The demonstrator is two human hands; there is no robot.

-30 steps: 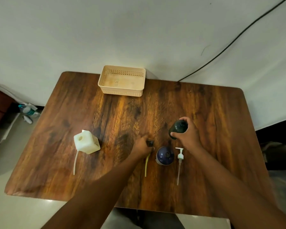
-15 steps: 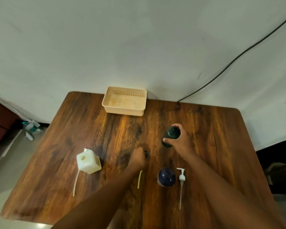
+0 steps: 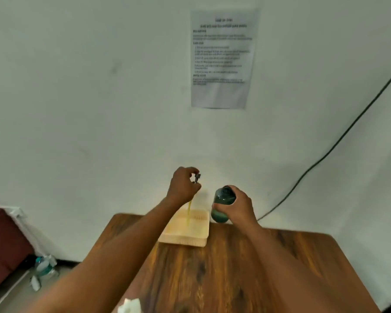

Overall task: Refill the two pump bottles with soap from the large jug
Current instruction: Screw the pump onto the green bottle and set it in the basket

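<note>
My right hand grips a dark green pump bottle with its neck open, held up in the air above the far edge of the wooden table. My left hand pinches a dark pump head, lifted just left of the bottle. The pump's yellowish dip tube hangs down from it over the basket. A white jug shows only as a corner at the bottom edge. The second bottle and its white pump are out of view.
A beige plastic basket sits at the table's far edge, under my left hand. A printed sheet is taped to the white wall, and a black cable runs down it. Small bottles lie on the floor at the left.
Both hands have risen off the table: the left lifted the pump head with its tube, the right lifted the green bottle. The view has tilted up toward the wall.
</note>
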